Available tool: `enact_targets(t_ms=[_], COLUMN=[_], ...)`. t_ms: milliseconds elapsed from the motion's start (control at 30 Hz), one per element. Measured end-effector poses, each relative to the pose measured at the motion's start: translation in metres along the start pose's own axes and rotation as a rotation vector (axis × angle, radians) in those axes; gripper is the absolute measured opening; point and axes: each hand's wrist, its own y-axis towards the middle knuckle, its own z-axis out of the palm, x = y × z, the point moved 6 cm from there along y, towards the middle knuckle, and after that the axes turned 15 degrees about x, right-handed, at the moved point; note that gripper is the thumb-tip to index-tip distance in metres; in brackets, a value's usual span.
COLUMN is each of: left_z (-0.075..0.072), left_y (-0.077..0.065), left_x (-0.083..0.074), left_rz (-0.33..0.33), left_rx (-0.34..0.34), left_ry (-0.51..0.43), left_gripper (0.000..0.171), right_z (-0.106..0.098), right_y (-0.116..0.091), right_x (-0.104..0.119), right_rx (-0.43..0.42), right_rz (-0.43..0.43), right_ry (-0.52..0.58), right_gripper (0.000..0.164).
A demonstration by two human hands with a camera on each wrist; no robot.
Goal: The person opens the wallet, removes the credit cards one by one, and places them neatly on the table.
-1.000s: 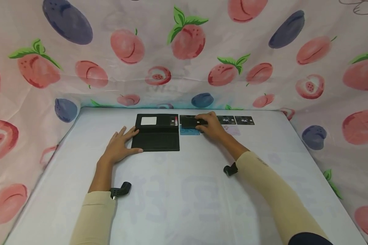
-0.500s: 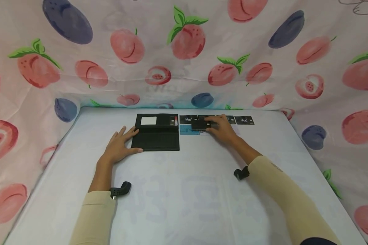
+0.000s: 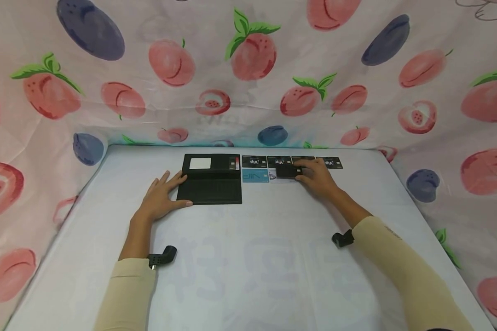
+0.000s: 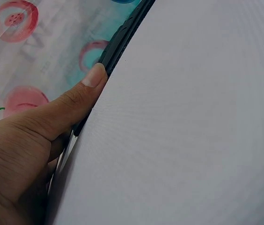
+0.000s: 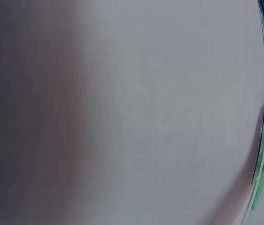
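A black bifold wallet [image 3: 210,191] lies unfolded on the table, with a white panel and a small card showing in its upper half. My left hand [image 3: 159,197] rests at its left side, fingers and thumb extended onto the edge. In the left wrist view the thumb [image 4: 78,101] touches the wallet's border. My right hand [image 3: 320,178] pinches a black card [image 3: 287,172] by its right end. That card overlaps a pale card [image 3: 272,178] below it. Left of it lies a blue card [image 3: 255,175]. In the right wrist view only fingertips show at the right edge.
Several black "Vip" cards [image 3: 254,162] lie in a row to the right of the wallet, along the table's far edge. A fruit-print cloth [image 3: 248,105] hangs behind and at both sides. The white table [image 3: 248,262] extends toward me.
My right hand has moved right with the black card, from over the first cards of the row to over the pale card. The left hand and the wallet have stayed in place.
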Motion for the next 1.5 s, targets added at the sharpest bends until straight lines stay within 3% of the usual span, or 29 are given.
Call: enact_targets(t_ms=[400,1033,1300,1500], left_z=[0.001,0.000,0.000,0.000], left_y=[0.000,0.000,-0.001,0.000], left_x=[0.001,0.001,0.001,0.001], left_rz=[0.008,0.001,0.007,-0.007], left_rx=[-0.003,-0.002,-0.014,-0.009], left_ry=[0.002,-0.005,-0.008,-0.008], left_gripper=[0.097,0.097,0.096,0.097], right_z=[-0.015,-0.042,-0.050,-0.054], right_y=[-0.025,-0.066,-0.079,-0.086], right_x=[-0.022,-0.068,-0.082,-0.085], right_rx=[-0.015,-0.011,-0.030,-0.049], right_rz=[0.069,0.289,0.314,0.266], right_ry=[-0.001,-0.001,-0.022,-0.058], right_gripper=[0.044,0.045,0.045,0.043])
